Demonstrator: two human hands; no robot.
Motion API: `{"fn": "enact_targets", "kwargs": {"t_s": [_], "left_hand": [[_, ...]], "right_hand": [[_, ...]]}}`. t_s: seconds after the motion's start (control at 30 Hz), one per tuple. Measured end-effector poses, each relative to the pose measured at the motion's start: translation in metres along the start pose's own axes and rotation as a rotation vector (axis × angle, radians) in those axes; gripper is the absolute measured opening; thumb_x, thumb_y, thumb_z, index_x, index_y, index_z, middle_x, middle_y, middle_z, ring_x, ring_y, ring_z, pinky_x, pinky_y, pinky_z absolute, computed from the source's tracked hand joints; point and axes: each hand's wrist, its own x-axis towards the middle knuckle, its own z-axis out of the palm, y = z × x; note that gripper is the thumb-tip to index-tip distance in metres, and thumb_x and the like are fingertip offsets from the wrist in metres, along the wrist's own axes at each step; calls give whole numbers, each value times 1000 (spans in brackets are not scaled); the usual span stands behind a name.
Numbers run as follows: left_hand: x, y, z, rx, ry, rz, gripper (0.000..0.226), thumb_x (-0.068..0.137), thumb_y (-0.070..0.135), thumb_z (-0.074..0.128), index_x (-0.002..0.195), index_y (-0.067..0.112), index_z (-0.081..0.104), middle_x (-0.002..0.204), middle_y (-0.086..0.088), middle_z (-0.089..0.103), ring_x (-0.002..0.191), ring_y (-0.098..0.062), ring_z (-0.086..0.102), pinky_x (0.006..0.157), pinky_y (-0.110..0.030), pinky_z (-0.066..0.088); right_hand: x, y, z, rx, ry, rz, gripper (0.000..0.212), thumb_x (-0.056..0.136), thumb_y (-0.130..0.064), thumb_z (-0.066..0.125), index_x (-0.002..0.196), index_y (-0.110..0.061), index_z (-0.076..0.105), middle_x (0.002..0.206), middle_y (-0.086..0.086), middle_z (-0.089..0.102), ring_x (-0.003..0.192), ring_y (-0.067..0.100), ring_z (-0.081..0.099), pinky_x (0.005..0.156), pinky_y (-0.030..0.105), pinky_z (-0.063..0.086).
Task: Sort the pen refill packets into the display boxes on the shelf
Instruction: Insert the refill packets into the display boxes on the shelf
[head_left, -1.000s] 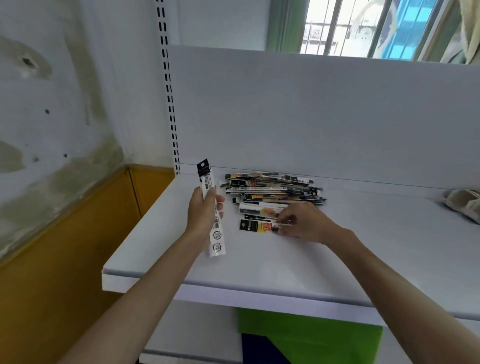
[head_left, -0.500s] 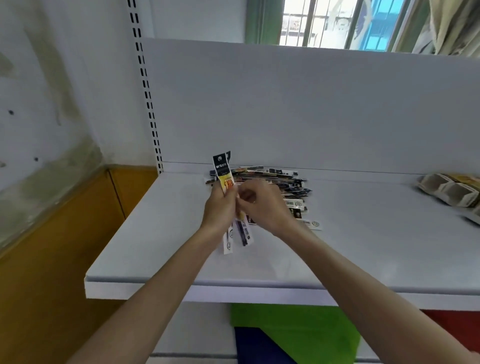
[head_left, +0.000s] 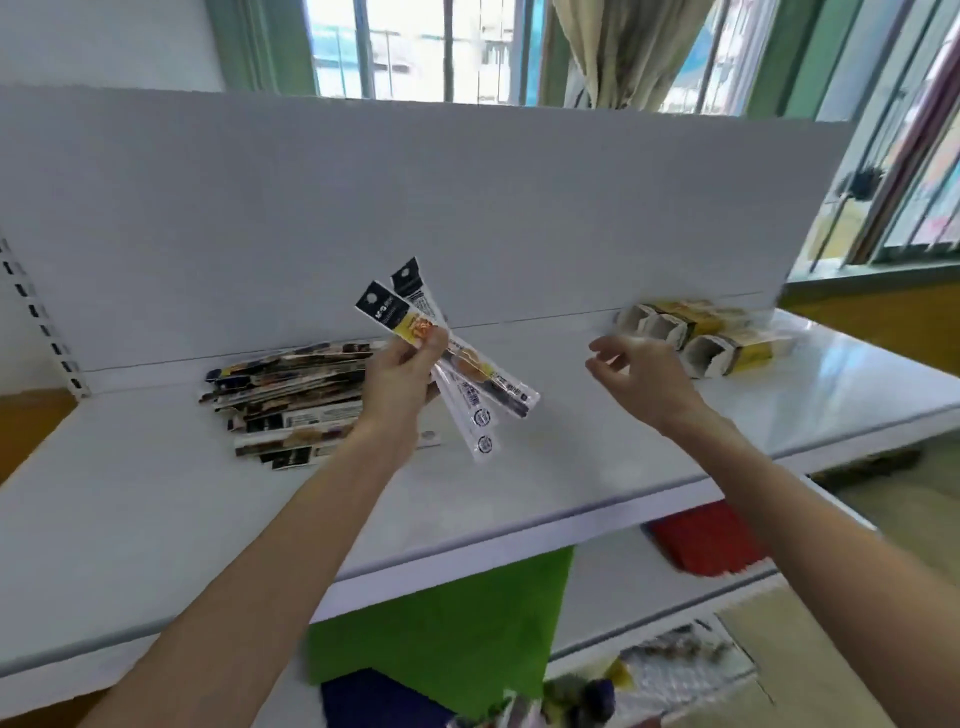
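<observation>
Left hand (head_left: 402, 379) round two packets (head_left: 474, 410) — aloft

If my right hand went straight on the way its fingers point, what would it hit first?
The right hand would probably reach the white back panel of the shelf, passing close above the long clear refill packets the left hand grips; depth is unclear.

- two refill packets (head_left: 462, 364), black-topped, one yellow-printed, fanned out mid-frame, held above shelf
- packet pile (head_left: 291, 400) flat on shelf, left of centre
- display boxes (head_left: 706, 335), white-yellow, lying on their sides, right
</observation>
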Motion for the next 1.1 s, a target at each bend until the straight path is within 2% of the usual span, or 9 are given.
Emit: {"fn": "enact_targets", "kwargs": {"t_s": [0.07, 0.13, 0.2, 0.3, 0.5, 0.63, 0.8, 0.9, 1.1], "left_hand": [[-1, -11, 50, -41, -48, -13, 11, 92, 16, 54, 83, 15, 60, 88, -9, 63, 87, -23, 62, 79, -33, 50], [-5, -25, 105, -72, -79, -47, 13, 92, 14, 53, 81, 14, 58, 80, -4, 61, 78, -17, 61, 76, -30, 51], [-13, -43, 164, -74, -139, -93, 13, 92, 15, 54, 80, 13, 58, 84, -7, 62, 85, -23, 62, 81, -34, 50], [-30, -66, 248, -69, -205, -154, 9, 91, 17, 57, 87, 10, 61, 101, -15, 63, 104, -32, 60, 86, -38, 50], [-55, -96, 360, -135, -222, -194, 7, 90, 12, 56, 84, 14, 59, 91, -7, 64, 96, -25, 62, 76, -29, 53], [-49, -109, 395, -155, -207, -208, 14, 90, 9, 56, 78, 15, 57, 87, -8, 63, 92, -24, 62, 85, -38, 52], [-12, -120, 409, -133, -168, -158, 11, 90, 10, 56, 82, 16, 59, 89, -4, 64, 94, -22, 63, 75, -29, 54], [24, -116, 406, -158, -72, -104, 12, 90, 10, 56, 81, 18, 60, 86, -1, 64, 88, -19, 63, 64, -24, 54], [90, -86, 370, -228, 242, -48, 12, 88, 10, 58, 77, 14, 58, 77, -1, 62, 68, -9, 62, 53, -19, 54]], "right_hand": [[-11, 47, -34, -46, 61, 63, 28, 85, -19, 62, 111, -9, 65, 96, 9, 69, 75, 13, 57, 77, 25, 46], [-26, 92, -68, -90, 100, 131, 30, 85, -20, 62, 114, -11, 63, 97, 8, 69, 77, 15, 59, 79, 30, 49], [-44, 135, -102, -116, 102, 190, 35, 86, -21, 61, 119, -12, 59, 100, 8, 67, 82, 19, 63, 81, 36, 52], [-66, 192, -151, -143, 96, 252, 40, 87, -20, 59, 126, -11, 53, 105, 8, 64, 87, 20, 62, 82, 34, 50], [-92, 282, -213, -186, 156, 306, 51, 86, -16, 61, 133, -11, 44, 110, 9, 62, 91, 25, 62, 82, 39, 52], [-85, 318, -218, -164, 127, 336, 52, 86, -18, 61, 135, -14, 41, 110, 6, 60, 96, 24, 60, 84, 41, 51], [-49, 340, -194, -84, 121, 278, 48, 87, -14, 61, 132, -10, 45, 111, 9, 62, 89, 19, 60, 80, 30, 50], [-1, 347, -178, -62, 132, 185, 45, 85, -12, 62, 128, -7, 49, 108, 11, 64, 79, 13, 57, 75, 27, 50], [105, 345, -147, -36, 68, -1, 37, 83, -16, 67, 118, -8, 57, 105, 9, 66, 84, 17, 61, 73, 24, 49]]}}
